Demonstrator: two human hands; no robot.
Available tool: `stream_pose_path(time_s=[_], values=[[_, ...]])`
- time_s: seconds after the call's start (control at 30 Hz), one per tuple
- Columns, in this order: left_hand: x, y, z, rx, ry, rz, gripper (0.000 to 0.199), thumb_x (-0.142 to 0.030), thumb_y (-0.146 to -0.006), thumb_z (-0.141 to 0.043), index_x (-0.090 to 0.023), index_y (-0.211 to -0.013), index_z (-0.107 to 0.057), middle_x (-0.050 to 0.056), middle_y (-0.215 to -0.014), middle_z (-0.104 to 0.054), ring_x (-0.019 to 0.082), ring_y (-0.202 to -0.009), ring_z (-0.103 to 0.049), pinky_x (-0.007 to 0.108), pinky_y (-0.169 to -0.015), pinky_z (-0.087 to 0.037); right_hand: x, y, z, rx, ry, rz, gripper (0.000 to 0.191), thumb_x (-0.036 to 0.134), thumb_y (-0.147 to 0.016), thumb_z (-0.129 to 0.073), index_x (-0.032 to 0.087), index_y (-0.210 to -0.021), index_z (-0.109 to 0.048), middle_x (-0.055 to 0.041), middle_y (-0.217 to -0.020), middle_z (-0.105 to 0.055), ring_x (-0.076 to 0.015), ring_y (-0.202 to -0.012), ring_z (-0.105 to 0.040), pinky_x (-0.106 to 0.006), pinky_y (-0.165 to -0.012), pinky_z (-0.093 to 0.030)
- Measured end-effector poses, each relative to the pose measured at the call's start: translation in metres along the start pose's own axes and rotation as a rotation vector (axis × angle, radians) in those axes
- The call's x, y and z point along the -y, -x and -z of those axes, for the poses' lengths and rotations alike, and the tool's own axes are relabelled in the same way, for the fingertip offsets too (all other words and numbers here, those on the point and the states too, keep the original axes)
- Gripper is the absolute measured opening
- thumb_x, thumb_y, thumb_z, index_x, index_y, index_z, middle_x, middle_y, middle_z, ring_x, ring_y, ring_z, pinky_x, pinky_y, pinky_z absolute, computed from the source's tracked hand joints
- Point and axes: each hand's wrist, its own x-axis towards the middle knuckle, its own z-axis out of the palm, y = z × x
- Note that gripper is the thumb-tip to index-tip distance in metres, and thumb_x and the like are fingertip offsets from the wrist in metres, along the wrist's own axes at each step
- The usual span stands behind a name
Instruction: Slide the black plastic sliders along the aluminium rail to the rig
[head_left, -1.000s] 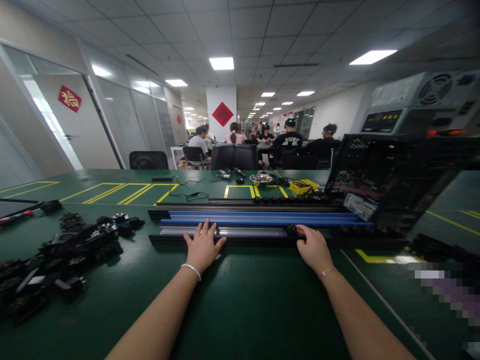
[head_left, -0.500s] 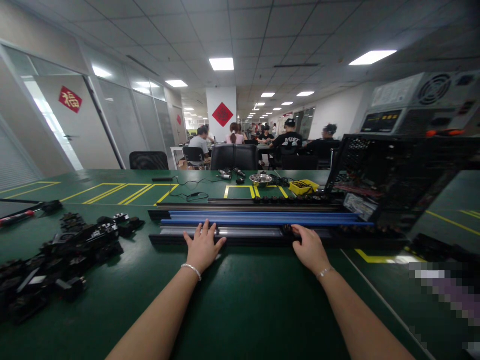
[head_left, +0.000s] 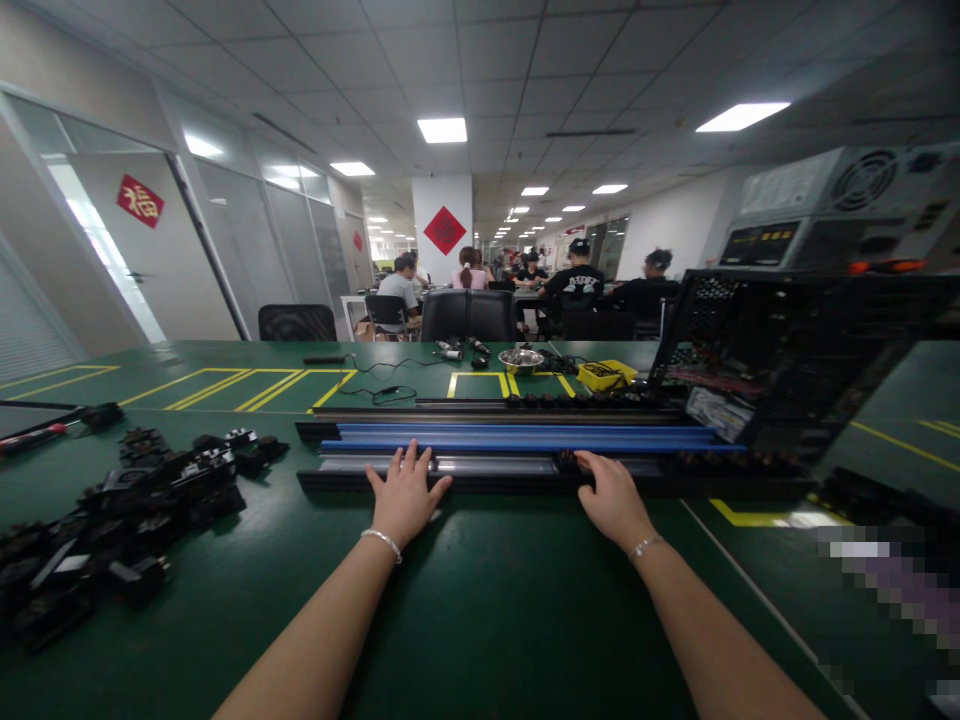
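A long black rail with a pale inner channel lies crosswise on the green table in front of me. My left hand rests on its left part, palm down, with the fingers spread and holding nothing. At the right part of the channel sits a small black part. My right hand has its bent index finger and thumb closed at that part's right side; the exact contact is partly hidden. Just behind the rail lies a blue rail. Several small black pieces sit in a row farther right.
A heap of black parts covers the table's left side. Behind the rails are a metal bowl, a yellow bin and cables. An opened computer case rises at the right. Several people sit at tables farther back.
My right hand and the small black part have shifted a little to the left along the rail. The left hand stays in nearly the same place.
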Motion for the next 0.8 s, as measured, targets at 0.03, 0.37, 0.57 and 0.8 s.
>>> stream_pose_path(time_s=[0.03, 0.37, 0.57, 0.8], values=[[0.000, 0.000, 0.001, 0.006, -0.003, 0.002, 0.064, -0.061, -0.082, -0.020, -0.025, -0.132, -0.036, 0.008, -0.145, -0.026, 0.032, -0.130, -0.023, 0.071, -0.095, -0.013, 0.001, 0.000, 0.000, 0.002, -0.001, 0.004, 0.051, 0.011, -0.065, -0.039, 0.013, -0.115, -0.051, -0.0090, -0.109, -0.060, -0.0200, -0.105, -0.050, -0.040, -0.099, -0.028], [0.000, 0.000, 0.000, 0.014, 0.010, 0.009, 0.064, -0.061, -0.081, -0.022, -0.026, -0.132, -0.036, 0.008, -0.145, -0.025, 0.032, -0.131, -0.023, 0.070, -0.096, -0.011, 0.015, 0.002, -0.005, 0.055, 0.016, 0.065, 0.054, 0.009, -0.066, -0.038, 0.014, -0.119, -0.048, -0.0095, -0.116, -0.056, -0.0203, -0.111, -0.046, -0.043, -0.102, -0.023], [-0.001, 0.000, 0.001, 0.017, 0.009, 0.014, 0.063, -0.061, -0.082, -0.022, -0.026, -0.133, -0.036, 0.008, -0.145, -0.025, 0.032, -0.131, -0.022, 0.069, -0.096, -0.010, 0.020, 0.004, -0.006, 0.088, 0.036, 0.080, 0.056, 0.009, -0.066, -0.037, 0.013, -0.122, -0.046, -0.0109, -0.123, -0.052, -0.0206, -0.117, -0.041, -0.045, -0.104, -0.021], [-0.002, 0.002, 0.006, 0.027, -0.006, 0.018, 0.062, -0.060, -0.082, -0.023, -0.027, -0.134, -0.033, 0.008, -0.145, -0.025, 0.032, -0.131, -0.022, 0.069, -0.096, -0.013, 0.027, 0.007, -0.007, 0.150, 0.043, 0.104, 0.060, 0.009, -0.068, -0.035, 0.014, -0.127, -0.039, -0.0105, -0.127, -0.048, -0.0193, -0.122, -0.035, -0.047, -0.105, -0.017]])
